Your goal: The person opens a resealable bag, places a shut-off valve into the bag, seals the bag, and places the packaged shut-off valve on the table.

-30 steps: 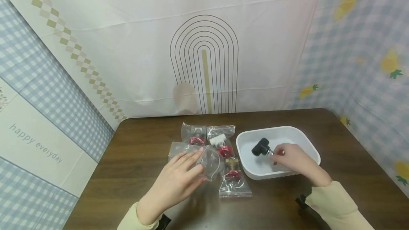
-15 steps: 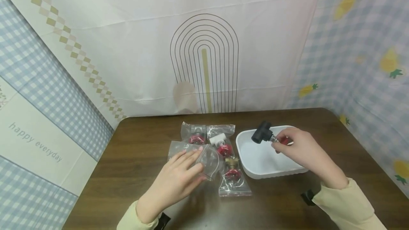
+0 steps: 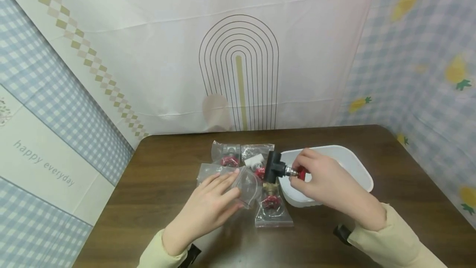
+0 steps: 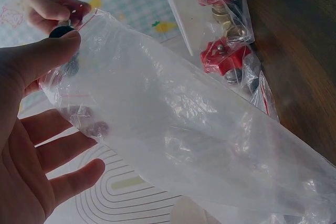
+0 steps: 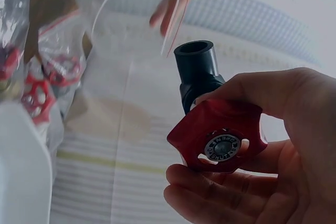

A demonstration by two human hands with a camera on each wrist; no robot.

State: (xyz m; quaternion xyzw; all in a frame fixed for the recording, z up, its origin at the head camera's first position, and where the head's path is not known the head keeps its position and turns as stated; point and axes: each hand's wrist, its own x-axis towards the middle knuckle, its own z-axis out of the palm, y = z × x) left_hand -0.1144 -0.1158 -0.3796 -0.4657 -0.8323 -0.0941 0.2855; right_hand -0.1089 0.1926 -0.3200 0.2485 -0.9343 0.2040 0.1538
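Note:
My right hand (image 3: 327, 179) grips a globe valve (image 3: 274, 166) by its red handwheel (image 5: 197, 129), fingers and thumb on the wheel's rim. The valve has a black tee-shaped body and a silver neck, and the body points left. A clear zip bag (image 4: 157, 93) hangs from my left hand (image 3: 212, 202), which pinches it near its red-lined mouth. In the left wrist view the thumb lies on the near side of the plastic and the valve overlaps that mouth. Seen from the head, the valve is just right of the bag, over the bagged valves.
Several bagged valves with red handwheels lie on the brown table (image 3: 156, 177): a grey one (image 3: 230, 160), a white one (image 3: 254, 161) and a brass one (image 3: 270, 202). A white plastic basin (image 3: 366, 179) stands at the right, partly behind my right hand. Patterned cloth (image 3: 171, 73) hangs behind the table.
My right hand has lifted the valve out of the white basin and carried it left, beside the clear bag. My left hand has hardly moved and still holds the bag.

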